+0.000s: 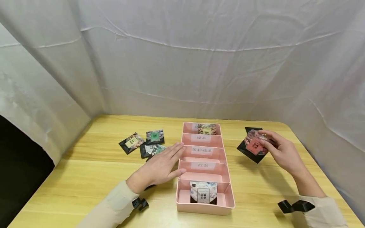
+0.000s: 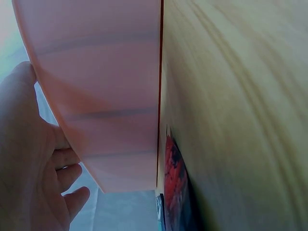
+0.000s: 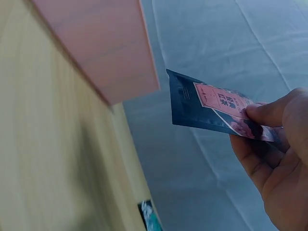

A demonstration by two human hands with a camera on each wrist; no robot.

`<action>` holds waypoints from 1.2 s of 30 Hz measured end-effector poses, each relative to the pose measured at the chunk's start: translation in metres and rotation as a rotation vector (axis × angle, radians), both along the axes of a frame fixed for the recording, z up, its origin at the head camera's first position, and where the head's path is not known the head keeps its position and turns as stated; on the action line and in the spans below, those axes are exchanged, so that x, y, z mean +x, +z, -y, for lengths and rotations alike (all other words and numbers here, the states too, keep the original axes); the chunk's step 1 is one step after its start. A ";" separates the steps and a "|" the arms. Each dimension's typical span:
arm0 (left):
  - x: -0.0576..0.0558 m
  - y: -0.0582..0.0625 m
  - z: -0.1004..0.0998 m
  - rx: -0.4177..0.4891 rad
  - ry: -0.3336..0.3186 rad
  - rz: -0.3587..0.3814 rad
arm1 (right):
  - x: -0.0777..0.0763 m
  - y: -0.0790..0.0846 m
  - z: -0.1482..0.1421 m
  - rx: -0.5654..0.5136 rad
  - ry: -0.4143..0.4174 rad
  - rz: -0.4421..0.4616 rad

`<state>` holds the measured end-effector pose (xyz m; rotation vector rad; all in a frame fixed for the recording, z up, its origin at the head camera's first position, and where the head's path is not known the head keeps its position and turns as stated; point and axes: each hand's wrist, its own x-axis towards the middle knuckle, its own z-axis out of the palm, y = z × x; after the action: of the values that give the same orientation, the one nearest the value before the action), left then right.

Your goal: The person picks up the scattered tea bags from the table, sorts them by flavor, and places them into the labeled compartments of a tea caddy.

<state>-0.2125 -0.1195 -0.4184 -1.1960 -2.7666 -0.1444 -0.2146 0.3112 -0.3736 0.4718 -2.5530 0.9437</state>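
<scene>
In my right hand point(image 1: 280, 150) I pinch a black tea sachet with a red label point(image 1: 254, 145), thumb on top and fingers below, above the table right of the pink divided box point(image 1: 205, 209). The right wrist view shows this sachet point(image 3: 216, 106) tilted in the air. My left hand point(image 1: 161, 164) rests its straight fingers on the box's left rim. A white-labelled sachet point(image 1: 203, 193) stands in the nearest compartment. Another sachet with a yellowish label point(image 1: 207, 129) is in the farthest one. Paper labels with characters mark the compartments.
Left of the box lie a yellow-labelled sachet point(image 1: 131, 142), a green-labelled sachet point(image 1: 155, 136) and others partly under my left hand. One more dark sachet point(image 1: 253, 129) lies behind the held one. A pale curtain point(image 1: 199, 63) hangs behind the wooden table point(image 1: 94, 177).
</scene>
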 end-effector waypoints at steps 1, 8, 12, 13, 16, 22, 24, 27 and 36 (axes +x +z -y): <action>0.000 0.000 0.000 0.001 0.000 0.001 | -0.001 0.002 0.003 -0.001 0.004 -0.003; 0.000 0.001 0.000 -0.012 0.008 0.002 | -0.009 0.014 0.028 -0.054 0.064 -0.009; -0.001 0.001 -0.001 -0.010 0.001 -0.005 | -0.010 0.020 0.043 -0.092 0.111 -0.021; -0.001 0.002 -0.001 -0.008 -0.001 -0.005 | -0.011 0.020 0.046 -0.094 0.124 -0.026; -0.001 0.003 -0.002 -0.012 -0.002 -0.001 | -0.010 0.020 0.056 -0.112 0.161 -0.021; -0.001 0.004 -0.003 -0.028 0.007 0.006 | -0.006 0.017 0.075 -0.130 0.243 0.020; -0.002 0.004 -0.002 -0.029 0.008 0.003 | -0.003 0.017 0.082 -0.135 0.267 0.038; -0.002 0.003 -0.002 -0.030 0.002 -0.006 | 0.001 0.015 0.091 -0.154 0.318 0.067; -0.001 0.001 -0.001 -0.037 0.006 -0.004 | 0.011 0.007 0.116 -0.160 0.428 0.072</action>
<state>-0.2135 -0.1187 -0.4175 -1.1952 -2.7804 -0.0907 -0.2032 0.1954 -0.3670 0.9763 -2.4575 1.3189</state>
